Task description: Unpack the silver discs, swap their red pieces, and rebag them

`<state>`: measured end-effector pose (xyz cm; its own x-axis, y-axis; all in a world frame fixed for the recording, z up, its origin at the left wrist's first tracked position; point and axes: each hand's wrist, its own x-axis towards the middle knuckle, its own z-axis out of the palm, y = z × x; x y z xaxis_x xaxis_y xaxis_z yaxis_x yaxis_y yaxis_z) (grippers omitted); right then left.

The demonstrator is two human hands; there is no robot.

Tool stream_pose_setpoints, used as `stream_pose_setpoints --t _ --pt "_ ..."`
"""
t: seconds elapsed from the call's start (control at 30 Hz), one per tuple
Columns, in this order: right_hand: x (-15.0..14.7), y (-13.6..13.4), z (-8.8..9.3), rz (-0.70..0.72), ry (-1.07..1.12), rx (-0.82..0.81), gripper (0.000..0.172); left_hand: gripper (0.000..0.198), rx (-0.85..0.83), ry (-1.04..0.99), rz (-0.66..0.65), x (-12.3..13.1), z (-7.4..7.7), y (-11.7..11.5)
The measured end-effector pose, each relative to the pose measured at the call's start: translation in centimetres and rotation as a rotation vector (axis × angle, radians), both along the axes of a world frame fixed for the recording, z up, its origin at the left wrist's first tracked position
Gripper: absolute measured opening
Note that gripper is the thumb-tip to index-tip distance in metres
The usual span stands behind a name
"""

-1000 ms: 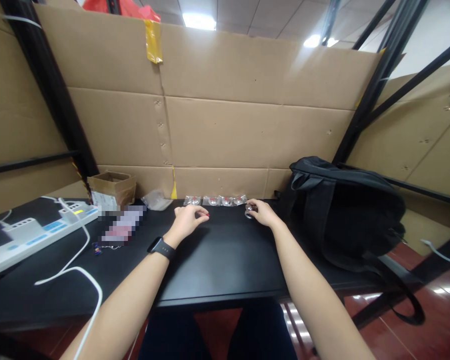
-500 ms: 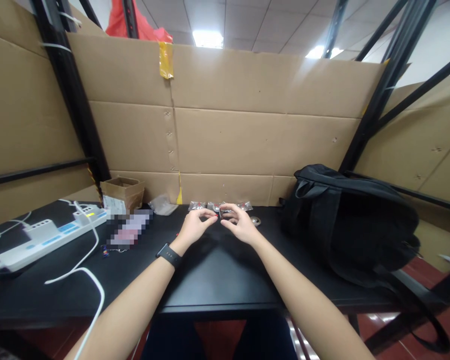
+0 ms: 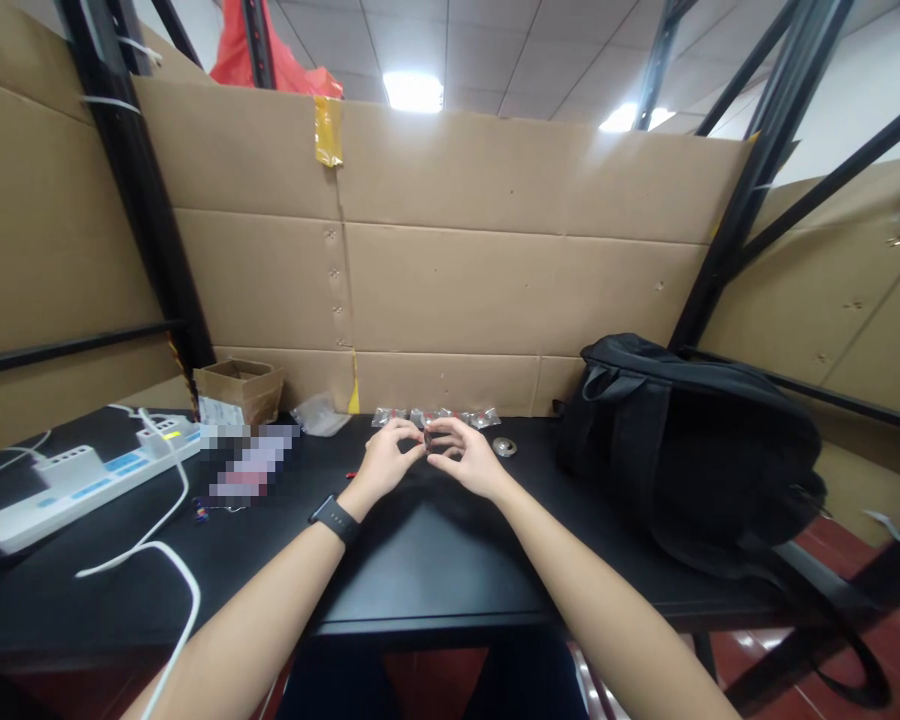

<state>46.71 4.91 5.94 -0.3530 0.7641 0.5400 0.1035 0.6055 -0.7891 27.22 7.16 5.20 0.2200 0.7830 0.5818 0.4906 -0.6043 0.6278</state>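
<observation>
Above the middle of the black table, my left hand (image 3: 391, 458) and my right hand (image 3: 469, 460) meet at their fingertips. Between them is a small dark piece (image 3: 427, 441), too small to name. My left thumb and forefinger pinch its left side, while my right fingers and thumb curve round the other side. Just behind the hands lie several small clear plastic packets (image 3: 484, 417) with bits of red in them. A silvery ring-shaped item (image 3: 504, 447) rests to the right of my right hand. By my left wrist a small red thing (image 3: 351, 475) shows partly.
A black backpack (image 3: 690, 450) fills the table's right side. On the left are a white power strip (image 3: 90, 485) with a loose white cable (image 3: 172, 545), an opened cardboard box (image 3: 240, 390), a clear plastic bag (image 3: 321, 415) and a blurred-out item (image 3: 251, 465). Cardboard panels (image 3: 450, 290) wall the back.
The view has shifted slightly. My fingertips have drawn closer together around the small dark piece, and the silvery ring now shows fully beside my right hand.
</observation>
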Motion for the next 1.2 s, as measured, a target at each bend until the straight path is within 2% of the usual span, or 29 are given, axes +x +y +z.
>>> stream_pose_setpoints --t 0.27,0.47,0.57,0.87,1.1,1.2 --pt "0.0 0.4 -0.4 -0.006 0.093 -0.120 0.043 0.011 0.044 0.030 -0.022 0.1 -0.2 0.1" --pt "-0.6 0.5 -0.9 -0.025 0.179 -0.237 0.042 0.007 0.094 0.115 0.079 0.1 0.3 -0.7" --pt "-0.5 0.6 -0.8 -0.038 0.189 -0.246 0.039 0.006 0.105 0.127 0.124 0.2 0.6 -1.0" --pt "-0.3 0.9 -0.8 -0.078 0.135 -0.203 0.034 0.007 0.125 0.091 0.091 0.3 1.0 -1.3" --pt "0.0 0.8 -0.7 -0.255 -0.137 0.074 0.016 0.005 0.217 0.271 0.150 0.7 0.9 -1.9" --pt "0.1 0.8 -0.5 -0.277 -0.210 0.117 0.014 0.004 0.227 0.299 0.141 0.8 0.7 -1.9"
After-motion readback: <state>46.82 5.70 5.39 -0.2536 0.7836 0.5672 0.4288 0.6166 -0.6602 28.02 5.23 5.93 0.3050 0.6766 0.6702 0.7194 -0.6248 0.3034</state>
